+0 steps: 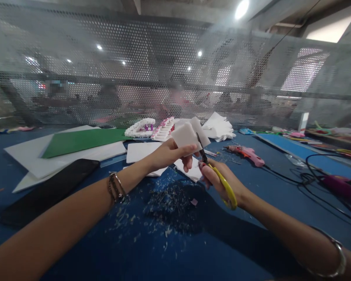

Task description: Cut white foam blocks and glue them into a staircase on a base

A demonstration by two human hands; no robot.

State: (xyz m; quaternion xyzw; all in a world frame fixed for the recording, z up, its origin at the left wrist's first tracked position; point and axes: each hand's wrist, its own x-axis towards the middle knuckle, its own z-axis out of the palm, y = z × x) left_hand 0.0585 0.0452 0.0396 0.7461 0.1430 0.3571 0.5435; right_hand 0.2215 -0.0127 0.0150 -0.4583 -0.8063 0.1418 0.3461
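My left hand grips a small white foam sheet, thumb on its near face, raised above the table. In my right hand are scissors with yellow handles and dark blades. The blades lie across the foam, with a strip of it standing on their right side. Whether the cut goes all the way through cannot be seen. Below and behind my hands lie white sheets. Small white scraps are scattered over the blue table in front of me.
Left are a green sheet on larger white sheets and a black phone-like slab. Behind stand white foam models and a white stack. Right are a pink glue gun, its cable and a blue board. Perforated metal rises behind.
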